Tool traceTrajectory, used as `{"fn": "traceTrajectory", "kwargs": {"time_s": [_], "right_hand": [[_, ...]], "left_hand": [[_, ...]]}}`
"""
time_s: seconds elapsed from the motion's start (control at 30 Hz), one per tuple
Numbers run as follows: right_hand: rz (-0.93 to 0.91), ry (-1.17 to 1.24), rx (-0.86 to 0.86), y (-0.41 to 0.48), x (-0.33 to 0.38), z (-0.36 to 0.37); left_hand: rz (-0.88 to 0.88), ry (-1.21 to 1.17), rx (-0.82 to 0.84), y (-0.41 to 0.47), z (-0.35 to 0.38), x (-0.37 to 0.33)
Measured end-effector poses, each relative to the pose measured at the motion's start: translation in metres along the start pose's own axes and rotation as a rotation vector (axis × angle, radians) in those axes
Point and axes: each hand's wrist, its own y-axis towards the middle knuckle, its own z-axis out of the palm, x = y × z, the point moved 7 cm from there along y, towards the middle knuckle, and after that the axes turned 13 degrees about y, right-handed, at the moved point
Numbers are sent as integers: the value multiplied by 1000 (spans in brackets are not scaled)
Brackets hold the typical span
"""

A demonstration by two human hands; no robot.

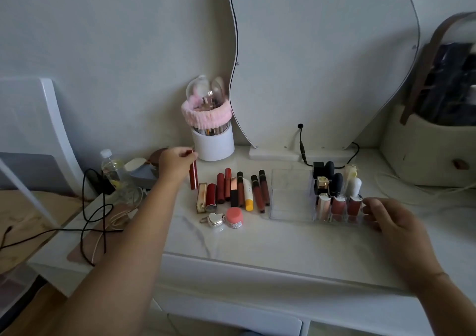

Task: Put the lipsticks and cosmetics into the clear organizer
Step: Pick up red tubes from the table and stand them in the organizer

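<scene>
Looking down, head view: the left hand (177, 161) pinches the top of a slim dark-red lip gloss tube (193, 177), held upright at the left end of a row of red and brown lipsticks (239, 191) lying on the white marble-patterned tabletop (257, 243). A silver heart-shaped compact (215, 219) and a pink-lidded small jar (235, 217) lie just in front of the row. To its right stands the clear acrylic organizer (291, 196), its right compartments holding upright cosmetics. The right hand (391, 219), fingers loosely curved and holding nothing, rests at the organizer's right end.
</scene>
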Motion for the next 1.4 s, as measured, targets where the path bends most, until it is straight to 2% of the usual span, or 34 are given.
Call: {"fn": "traceTrajectory", "kwargs": {"time_s": [0.13, 0.3, 0.4, 0.53, 0.8, 1.17, 1.3, 1.4], "right_hand": [[6, -33, 53, -3, 6, 6], [23, -107, 116, -6, 8, 11], [25, -121, 122, -5, 7, 11], [23, -118, 110, -3, 5, 10], [26, -117, 111, -2, 2, 9], [35, -111, 115, -4, 5, 10], [31, -126, 118, -4, 7, 10], [31, -142, 126, -4, 7, 10]], "left_hand": [[198, -198, -7, -17, -2, -60], [359, -296, 236, -66, 42, -127], [379, -310, 303, -84, 68, -135], [360, -316, 313, -90, 83, -132], [414, -149, 351, -103, 105, -115], [397, -159, 380, -93, 100, -100], [324, -154, 231, -63, 62, -71], [223, 16, 152, -40, 33, -26]]}}
